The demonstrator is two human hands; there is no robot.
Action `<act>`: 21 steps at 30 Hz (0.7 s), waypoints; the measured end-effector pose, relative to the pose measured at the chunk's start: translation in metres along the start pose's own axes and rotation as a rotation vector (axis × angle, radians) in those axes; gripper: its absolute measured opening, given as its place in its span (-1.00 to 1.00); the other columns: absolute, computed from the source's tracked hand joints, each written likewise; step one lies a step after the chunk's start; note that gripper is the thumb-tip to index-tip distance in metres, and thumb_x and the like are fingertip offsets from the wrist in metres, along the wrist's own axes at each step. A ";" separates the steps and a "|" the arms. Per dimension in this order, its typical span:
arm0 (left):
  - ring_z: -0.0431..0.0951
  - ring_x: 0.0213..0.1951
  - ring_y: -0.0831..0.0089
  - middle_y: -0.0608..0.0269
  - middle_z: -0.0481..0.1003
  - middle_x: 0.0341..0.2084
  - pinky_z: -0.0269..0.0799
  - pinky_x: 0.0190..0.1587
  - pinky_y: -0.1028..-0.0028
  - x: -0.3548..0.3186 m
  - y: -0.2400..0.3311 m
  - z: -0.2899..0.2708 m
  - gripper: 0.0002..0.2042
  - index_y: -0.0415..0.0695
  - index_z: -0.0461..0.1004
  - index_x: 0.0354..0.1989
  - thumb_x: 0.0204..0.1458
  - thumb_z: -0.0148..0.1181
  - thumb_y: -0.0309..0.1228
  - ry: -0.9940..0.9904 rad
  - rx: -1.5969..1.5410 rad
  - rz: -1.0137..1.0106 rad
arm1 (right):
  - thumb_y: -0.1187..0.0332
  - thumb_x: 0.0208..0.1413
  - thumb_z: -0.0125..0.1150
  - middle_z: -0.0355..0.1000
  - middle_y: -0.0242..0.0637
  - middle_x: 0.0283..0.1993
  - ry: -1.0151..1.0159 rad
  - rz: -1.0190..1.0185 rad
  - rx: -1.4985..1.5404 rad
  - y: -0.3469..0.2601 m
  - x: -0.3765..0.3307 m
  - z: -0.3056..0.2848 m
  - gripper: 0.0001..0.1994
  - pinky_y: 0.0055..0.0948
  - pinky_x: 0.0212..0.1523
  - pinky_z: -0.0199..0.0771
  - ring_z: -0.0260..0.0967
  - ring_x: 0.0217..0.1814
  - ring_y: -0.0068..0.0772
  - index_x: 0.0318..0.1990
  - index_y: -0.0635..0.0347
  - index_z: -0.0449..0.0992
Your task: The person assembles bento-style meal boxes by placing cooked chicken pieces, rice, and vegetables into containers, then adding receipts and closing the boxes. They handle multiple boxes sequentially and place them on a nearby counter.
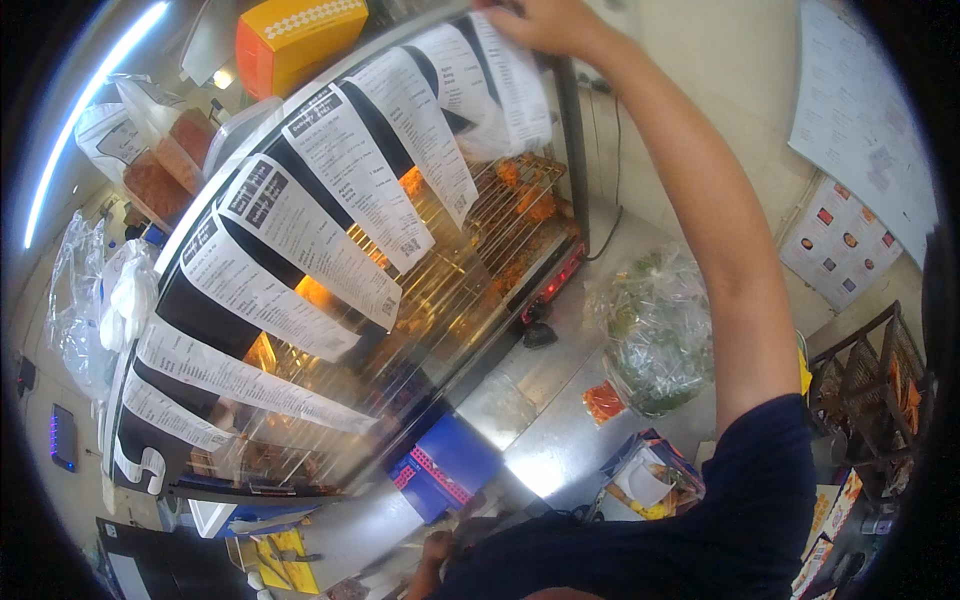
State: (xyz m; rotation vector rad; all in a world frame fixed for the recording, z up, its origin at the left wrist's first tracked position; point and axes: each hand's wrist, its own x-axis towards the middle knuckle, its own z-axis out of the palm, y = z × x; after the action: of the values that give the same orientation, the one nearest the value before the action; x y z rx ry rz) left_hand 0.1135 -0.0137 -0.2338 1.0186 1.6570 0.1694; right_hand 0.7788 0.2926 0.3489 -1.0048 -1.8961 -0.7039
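My right arm stretches up to the far right corner of a glass food warmer. There my right hand has its fingers closed at the top of a white paper receipt, partly cut off by the picture's edge. More long printed receipts hang side by side down the front of the warmer. Behind the glass, orange-brown fried pieces lie on wire racks under warm light. Low in the view, my left hand is close to my body near the counter, small and dim, its fingers not clear.
An orange and yellow box sits on top of the warmer. On the steel counter are a clear bag of green leaves, a small red packet and a blue box. Dark baskets stand at the right.
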 end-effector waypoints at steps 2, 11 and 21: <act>0.52 -0.45 0.38 0.10 0.55 -0.49 0.40 -0.38 0.37 -0.006 0.012 0.002 -0.66 -0.28 0.51 -0.39 0.08 0.02 -0.20 0.040 -0.003 0.011 | 0.39 -0.08 0.03 0.46 -0.01 -0.29 0.067 -0.029 -0.055 0.013 -0.007 -0.005 -0.80 -0.18 -0.09 0.36 0.38 -0.18 0.00 -0.33 0.29 0.51; 0.53 -0.26 0.21 -0.01 0.54 -0.33 0.42 -0.16 0.32 0.050 -0.040 -0.015 -0.66 -0.34 0.50 -0.26 0.05 0.06 -0.24 0.023 0.056 0.078 | 0.41 -0.08 0.06 0.47 -0.03 -0.26 0.135 -0.068 -0.105 0.018 -0.012 -0.001 -0.80 -0.21 -0.07 0.36 0.39 -0.15 -0.03 -0.31 0.30 0.52; 0.52 -0.17 0.20 -0.07 0.51 -0.24 0.40 -0.11 0.30 0.033 0.002 -0.005 -0.65 -0.31 0.44 -0.12 -0.02 0.10 -0.30 0.003 0.164 0.189 | 0.49 -0.11 0.00 0.46 0.02 -0.32 0.132 0.023 0.048 0.013 -0.006 0.005 -0.81 -0.24 -0.15 0.40 0.40 -0.22 0.01 -0.34 0.33 0.50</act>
State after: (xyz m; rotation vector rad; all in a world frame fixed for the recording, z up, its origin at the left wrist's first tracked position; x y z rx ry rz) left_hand 0.1099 0.0120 -0.2547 1.3000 1.5958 0.1616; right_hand 0.7896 0.3014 0.3422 -0.9258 -1.7761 -0.6920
